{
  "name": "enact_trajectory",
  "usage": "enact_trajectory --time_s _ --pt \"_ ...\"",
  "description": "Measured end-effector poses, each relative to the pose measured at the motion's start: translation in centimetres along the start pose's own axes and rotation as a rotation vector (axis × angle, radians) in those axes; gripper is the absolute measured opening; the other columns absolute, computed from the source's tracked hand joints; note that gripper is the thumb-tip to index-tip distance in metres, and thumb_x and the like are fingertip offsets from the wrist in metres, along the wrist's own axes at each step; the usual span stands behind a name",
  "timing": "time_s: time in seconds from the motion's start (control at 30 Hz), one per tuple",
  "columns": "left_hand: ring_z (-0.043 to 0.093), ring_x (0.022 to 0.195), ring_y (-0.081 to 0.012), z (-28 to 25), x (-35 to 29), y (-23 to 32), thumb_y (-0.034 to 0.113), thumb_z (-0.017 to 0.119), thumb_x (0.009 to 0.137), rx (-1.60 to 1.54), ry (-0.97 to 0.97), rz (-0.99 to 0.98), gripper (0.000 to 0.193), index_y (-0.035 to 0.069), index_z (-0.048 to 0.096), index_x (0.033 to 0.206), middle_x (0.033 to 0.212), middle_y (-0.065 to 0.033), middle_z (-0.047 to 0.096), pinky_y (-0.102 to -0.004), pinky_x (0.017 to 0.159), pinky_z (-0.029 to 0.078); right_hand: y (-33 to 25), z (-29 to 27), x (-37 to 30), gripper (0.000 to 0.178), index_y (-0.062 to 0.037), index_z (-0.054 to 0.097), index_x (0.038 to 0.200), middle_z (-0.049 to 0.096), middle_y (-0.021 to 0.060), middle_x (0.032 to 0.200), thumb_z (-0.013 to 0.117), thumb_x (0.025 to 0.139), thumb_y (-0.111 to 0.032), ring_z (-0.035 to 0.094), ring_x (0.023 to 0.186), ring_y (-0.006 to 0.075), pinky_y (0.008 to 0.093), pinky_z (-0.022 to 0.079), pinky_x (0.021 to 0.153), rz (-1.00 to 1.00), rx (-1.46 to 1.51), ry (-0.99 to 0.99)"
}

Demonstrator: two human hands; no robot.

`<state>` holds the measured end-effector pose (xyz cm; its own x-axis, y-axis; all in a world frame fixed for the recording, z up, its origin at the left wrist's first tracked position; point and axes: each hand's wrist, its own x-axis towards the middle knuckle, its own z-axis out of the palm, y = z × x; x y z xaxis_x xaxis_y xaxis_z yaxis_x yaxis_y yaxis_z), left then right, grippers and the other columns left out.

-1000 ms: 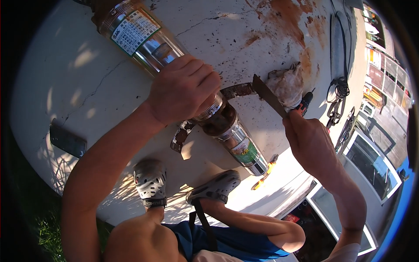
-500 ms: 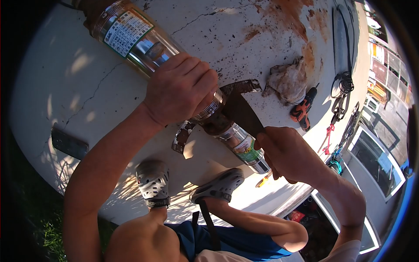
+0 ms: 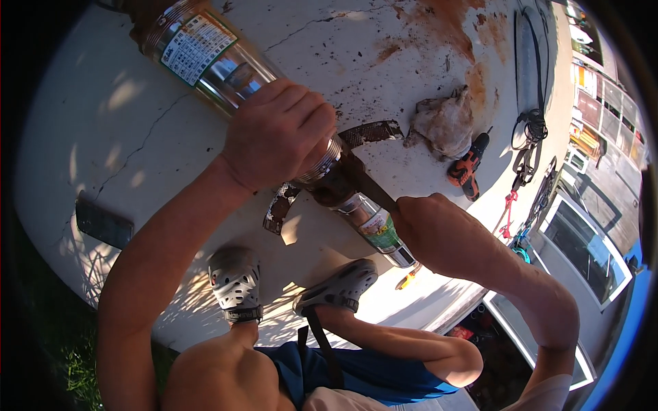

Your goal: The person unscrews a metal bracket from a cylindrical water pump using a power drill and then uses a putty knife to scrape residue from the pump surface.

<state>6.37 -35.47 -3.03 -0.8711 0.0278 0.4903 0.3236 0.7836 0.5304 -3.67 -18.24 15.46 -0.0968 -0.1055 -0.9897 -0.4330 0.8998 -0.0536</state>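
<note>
A long pipe-like piece lies slanting across the ground, with shiny tin cans wrapped along it. My left hand (image 3: 277,137) is closed over the larger labelled can (image 3: 236,72), near its ribbed lower end. My right hand (image 3: 439,233) grips a dark flat strip (image 3: 373,185), whose far end meets the rusty joint (image 3: 336,188) just below my left hand. Past that joint, a narrower can with a green label (image 3: 379,229) runs under my right hand. A rusty perforated metal strip (image 3: 373,131) sticks out beside the joint, and another curled piece (image 3: 279,207) shows on the opposite side.
To the right lie a crumpled dirty cloth (image 3: 444,123), an orange and black drill (image 3: 469,168) and black straps (image 3: 531,130). An orange-handled tool (image 3: 409,277) is near the small can. A dark phone (image 3: 103,220) lies at left. My shoes (image 3: 235,281) are close below the pipe.
The dark strip has turned, showing narrower and more edge-on. My right hand has shifted slightly up and left. My left hand keeps its hold on the can; the whole view has slid a little.
</note>
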Motion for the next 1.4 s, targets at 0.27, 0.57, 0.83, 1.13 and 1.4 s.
enact_trajectory --time_s 0.27,0.57,0.83,1.13,1.4 --pt "0.066 0.092 -0.029 -0.2 -0.1 0.0 0.016 0.062 0.09 -0.037 -0.08 -0.015 0.014 0.003 0.063 0.096 0.096 -0.0113 0.067 -0.0427 0.089 0.052 1.1 0.0 -1.3 0.008 -0.0013 0.062 0.094 0.07 0.0152 0.074 0.061 0.096 -0.009 0.073 0.068 0.031 0.0426 0.058 0.063 -0.138 -0.577 0.304" --pt "0.065 0.087 -0.0291 -0.5 0.4 0.2 0.015 0.064 0.09 -0.029 -0.089 -0.003 0.012 0.003 0.063 0.093 0.091 -0.0106 0.066 -0.0421 0.083 0.052 6.1 0.0 -1.2 0.017 -0.0001 0.064 0.101 0.06 0.0164 0.061 0.059 0.104 -0.016 0.063 0.054 0.0331 0.0458 0.048 0.055 -0.228 -0.163 0.576" --pt "0.065 0.081 -0.026 1.5 1.9 0.1 0.02 0.065 0.094 0.077 -0.166 -0.035 0.013 0.008 0.061 0.09 0.084 -0.0065 0.067 -0.0399 0.079 0.051 3.8 2.8 -2.8 0.032 0.0009 0.061 0.13 0.067 0.0147 0.07 0.059 0.1 -0.009 0.068 0.058 0.0294 0.0423 0.052 0.056 -0.379 0.098 0.321" --pt "0.074 0.064 -0.0274 3.7 5.0 -0.5 0.023 0.058 0.093 0.162 -0.392 -0.145 0.019 0.008 0.069 0.095 0.068 -0.0098 0.073 -0.0419 0.072 0.058 4.1 -0.3 -1.0 0.035 -0.0048 0.066 0.13 0.068 0.0175 0.082 0.062 0.096 -0.002 0.069 0.065 0.0283 0.0408 0.053 0.06 -0.363 -0.33 0.449" --pt "0.069 0.058 -0.0299 4.3 5.1 -0.6 0.029 0.055 0.1 0.112 -0.31 -0.186 0.024 0.008 0.066 0.096 0.062 -0.0108 0.067 -0.044 0.065 0.056 6.0 -2.2 0.4 0.031 -0.0113 0.067 0.128 0.072 0.0113 0.09 0.064 0.098 -0.008 0.07 0.068 0.023 0.0391 0.054 0.059 -0.358 -0.368 0.432"
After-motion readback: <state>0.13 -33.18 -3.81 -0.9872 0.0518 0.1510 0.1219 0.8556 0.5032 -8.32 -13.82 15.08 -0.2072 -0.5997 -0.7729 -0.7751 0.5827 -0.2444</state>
